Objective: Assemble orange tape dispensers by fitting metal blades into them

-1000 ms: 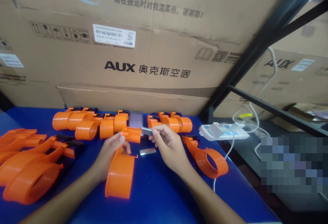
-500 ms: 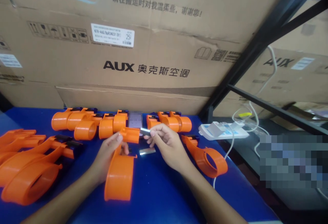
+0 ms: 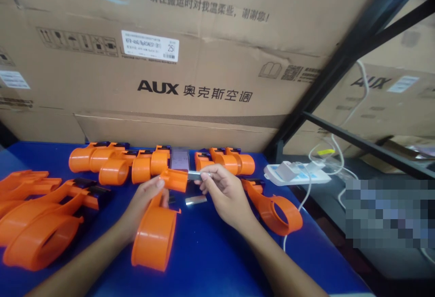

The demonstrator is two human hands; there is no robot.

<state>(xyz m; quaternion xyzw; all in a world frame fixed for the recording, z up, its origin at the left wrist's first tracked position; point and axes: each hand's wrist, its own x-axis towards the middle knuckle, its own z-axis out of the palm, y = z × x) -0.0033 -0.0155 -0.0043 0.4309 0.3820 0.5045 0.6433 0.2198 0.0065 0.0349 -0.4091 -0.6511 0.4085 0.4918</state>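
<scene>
My left hand (image 3: pixel 144 199) is closed around the upper part of an orange plastic tape dispenser (image 3: pixel 154 238), whose round hub hangs down toward me. Between the thumb and fingers of my right hand (image 3: pixel 226 193) is a small serrated metal blade (image 3: pixel 194 175), its teeth facing up. The blade's left end meets the right end of the dispenser's crossbar; whether it sits inside I cannot tell. On the blue table, just under my right fingers, lies a shiny metal strip (image 3: pixel 196 200). A small dark piece beside my left fingertips is mostly hidden.
Several orange dispensers with dark ends (image 3: pixel 113 171) line the back, and more (image 3: pixel 42 242) lie at the left. Another dispenser (image 3: pixel 283 215) rests right of my hand. A phone-like slab (image 3: pixel 179 158), a white power strip (image 3: pixel 295 173) and a large carton (image 3: pixel 190 70) stand behind.
The dispenser's hub has tilted toward the lower left, and its crossbar has shifted slightly right. The blade now lines up with the crossbar's end. My right hand has barely moved.
</scene>
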